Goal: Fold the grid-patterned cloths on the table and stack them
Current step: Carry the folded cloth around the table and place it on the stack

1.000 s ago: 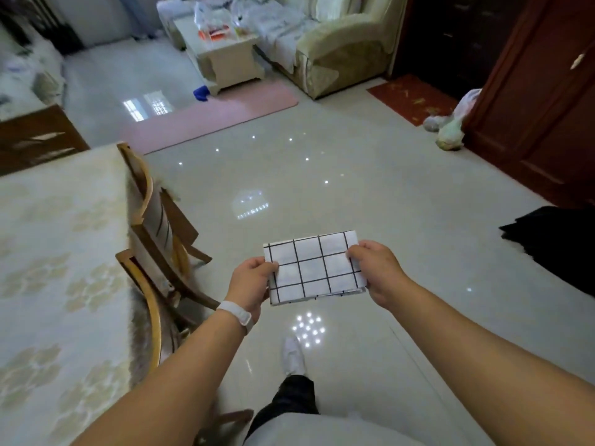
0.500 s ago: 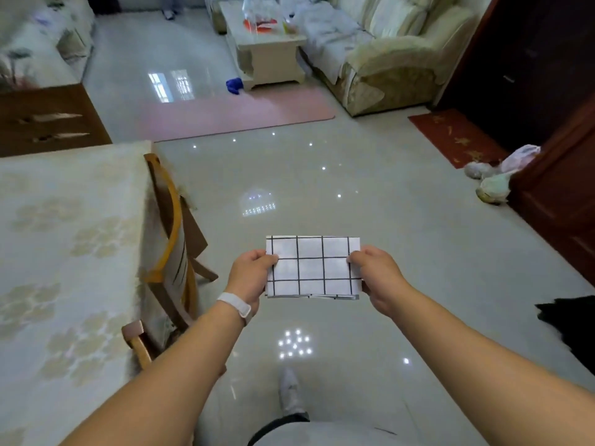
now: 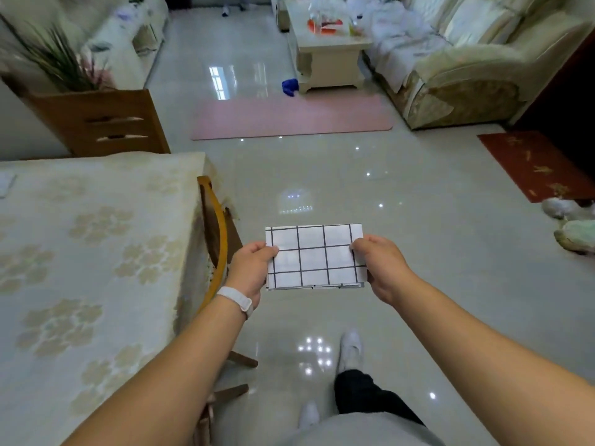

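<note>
A white cloth with a black grid pattern (image 3: 314, 256), folded into a small flat rectangle, hangs in the air over the floor in front of me. My left hand (image 3: 251, 272) pinches its left edge and my right hand (image 3: 381, 265) pinches its right edge. The table (image 3: 96, 252), covered in a pale floral cloth, lies to my left; the cloth is to the right of its edge. At the table's far left edge a small white item (image 3: 5, 185) shows only in part.
A wooden chair (image 3: 215, 239) is tucked against the table's right side. Shiny tiled floor stretches ahead, with a pink mat (image 3: 289, 119), a coffee table (image 3: 328, 56), a sofa (image 3: 467, 69) and a red rug (image 3: 534, 165). A wooden cabinet (image 3: 106, 123) stands behind the table.
The view has turned left, bringing more of the table and the cabinet into sight. The folded cloth stays held between both hands and now lies level.
</note>
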A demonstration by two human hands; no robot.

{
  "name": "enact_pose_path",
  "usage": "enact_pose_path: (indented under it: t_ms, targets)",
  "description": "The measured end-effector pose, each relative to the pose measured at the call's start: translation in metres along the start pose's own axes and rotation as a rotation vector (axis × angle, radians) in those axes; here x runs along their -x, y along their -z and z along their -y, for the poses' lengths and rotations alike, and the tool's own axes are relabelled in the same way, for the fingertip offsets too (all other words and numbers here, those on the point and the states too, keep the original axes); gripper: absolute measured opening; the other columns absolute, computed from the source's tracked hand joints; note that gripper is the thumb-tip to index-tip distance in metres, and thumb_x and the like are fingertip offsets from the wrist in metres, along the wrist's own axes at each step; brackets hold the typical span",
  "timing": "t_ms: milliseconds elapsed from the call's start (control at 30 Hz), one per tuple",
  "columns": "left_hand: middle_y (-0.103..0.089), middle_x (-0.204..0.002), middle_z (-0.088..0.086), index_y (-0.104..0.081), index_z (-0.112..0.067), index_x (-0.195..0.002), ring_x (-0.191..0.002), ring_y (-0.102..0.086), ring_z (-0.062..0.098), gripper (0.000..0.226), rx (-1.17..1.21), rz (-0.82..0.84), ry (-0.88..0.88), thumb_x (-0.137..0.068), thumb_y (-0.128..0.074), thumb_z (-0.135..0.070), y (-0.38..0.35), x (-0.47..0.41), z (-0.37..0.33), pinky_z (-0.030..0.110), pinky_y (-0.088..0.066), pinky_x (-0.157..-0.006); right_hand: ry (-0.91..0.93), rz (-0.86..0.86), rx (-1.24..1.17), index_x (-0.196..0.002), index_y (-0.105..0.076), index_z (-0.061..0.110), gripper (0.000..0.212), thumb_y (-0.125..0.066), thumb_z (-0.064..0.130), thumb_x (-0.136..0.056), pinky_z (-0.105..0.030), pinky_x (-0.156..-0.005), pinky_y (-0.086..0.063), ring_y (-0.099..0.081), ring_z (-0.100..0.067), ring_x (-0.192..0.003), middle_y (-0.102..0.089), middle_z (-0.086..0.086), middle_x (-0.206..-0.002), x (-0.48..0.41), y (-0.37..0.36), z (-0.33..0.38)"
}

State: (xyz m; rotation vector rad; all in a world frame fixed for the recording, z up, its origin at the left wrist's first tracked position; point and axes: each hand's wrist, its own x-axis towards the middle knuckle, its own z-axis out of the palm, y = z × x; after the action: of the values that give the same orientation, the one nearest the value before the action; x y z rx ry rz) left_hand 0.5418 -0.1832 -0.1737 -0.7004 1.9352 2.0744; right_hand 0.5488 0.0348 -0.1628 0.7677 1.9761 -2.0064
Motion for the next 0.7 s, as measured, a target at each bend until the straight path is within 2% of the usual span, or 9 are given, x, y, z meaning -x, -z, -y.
enact_pose_path:
  t_ms: [133,233,333,400,467,533,567,600,700]
  targets:
    - [-0.069,-0.073,0.008,-0.065,-0.008,-0.081,-0.062,-0.065,0.02,0.01,0.012,-0.045,0.01,-0.089,-0.06,-0.004,-0.013,-0.035,-0.012,0.035,-0.057,-0.062,-0.018,0.043,-0.005,-0.076,-0.053,0.014,0.002,-0.055,0.014,-0.075,-0.039,-0.067,-0.035,-0.047,-0.024,-0.073,-0.051,-0.01,-0.076,-0.048,-0.013,0.015]
    - [-0.065,-0.076,0.013,-0.063,-0.008,-0.082,-0.065,-0.062,0.024,0.009,0.025,-0.063,0.041,-0.089,-0.059,-0.005,-0.032,-0.068,-0.029,0.036,-0.055,-0.062,-0.019,0.086,-0.01,-0.076,-0.054,0.013,0.007,-0.053,0.009,-0.082,-0.038,-0.065,-0.041,-0.052,-0.024,-0.071,-0.055,-0.011,-0.076,-0.098,-0.016,0.033]
    - [-0.063,-0.071,0.01,-0.062,-0.006,-0.087,-0.062,-0.059,0.023,0.005,0.027,-0.093,0.054,-0.089,-0.06,-0.009,-0.054,-0.112,-0.055,0.03,-0.051,-0.054,-0.018,0.114,-0.02,-0.08,-0.057,0.012,0.005,-0.054,0.01,-0.083,-0.035,-0.062,-0.045,-0.057,-0.024,-0.07,-0.059,-0.011,-0.078,-0.153,-0.015,0.062]
    - [-0.061,-0.076,0.014,-0.062,-0.003,-0.091,-0.065,-0.057,0.024,0.011,0.021,-0.108,0.063,-0.086,-0.063,-0.013,-0.071,-0.143,-0.073,0.033,-0.049,-0.059,-0.017,0.115,-0.026,-0.079,-0.057,0.012,0.005,-0.055,0.01,-0.083,-0.034,-0.062,-0.046,-0.057,-0.024,-0.068,-0.059,-0.01,-0.077,-0.189,-0.011,0.085]
    - [-0.064,-0.071,0.009,-0.06,-0.007,-0.08,-0.058,-0.06,0.02,0.008,0.028,-0.138,0.063,-0.088,-0.061,-0.008,-0.091,-0.174,-0.091,0.028,-0.05,-0.054,-0.018,0.12,-0.027,-0.077,-0.056,0.012,0.007,-0.055,0.009,-0.083,-0.035,-0.063,-0.047,-0.058,-0.024,-0.067,-0.06,-0.009,-0.075,-0.222,-0.007,0.109]
    - [-0.061,-0.059,0.002,-0.055,-0.014,-0.071,-0.046,-0.058,0.015,0.021,0.04,-0.152,0.064,-0.089,-0.06,-0.006,-0.11,-0.202,-0.111,0.022,-0.044,-0.04,-0.006,0.145,-0.027,-0.076,-0.057,0.012,0.006,-0.056,0.01,-0.082,-0.037,-0.065,-0.048,-0.058,-0.024,-0.068,-0.06,-0.011,-0.076,-0.253,-0.002,0.133]
    - [-0.061,-0.057,0.002,-0.055,-0.016,-0.07,-0.046,-0.057,0.016,0.022,0.048,-0.157,0.068,-0.089,-0.06,-0.007,-0.118,-0.214,-0.12,0.022,-0.044,-0.039,0.008,0.155,-0.026,-0.076,-0.058,0.012,0.005,-0.056,0.011,-0.08,-0.038,-0.066,-0.048,-0.059,-0.024,-0.069,-0.06,-0.011,-0.077,-0.267,-0.001,0.146]
    - [-0.062,-0.061,0.004,-0.056,-0.016,-0.071,-0.051,-0.059,0.019,0.02,0.049,-0.162,0.07,-0.088,-0.061,-0.008,-0.125,-0.225,-0.127,0.027,-0.048,-0.042,0.02,0.157,-0.022,-0.077,-0.058,0.012,0.004,-0.056,0.011,-0.08,-0.038,-0.066,-0.048,-0.059,-0.024,-0.07,-0.061,-0.012,-0.077,-0.281,0.001,0.157]
    - [-0.069,-0.075,0.012,-0.063,-0.013,-0.077,-0.069,-0.065,0.027,0.011,0.072,-0.166,0.074,-0.087,-0.063,-0.008,-0.138,-0.251,-0.146,0.048,-0.056,-0.072,0.019,0.159,-0.006,-0.076,-0.06,0.012,0.008,-0.055,0.008,-0.082,-0.039,-0.067,-0.05,-0.061,-0.025,-0.068,-0.063,-0.01,-0.074,-0.315,-0.002,0.184]
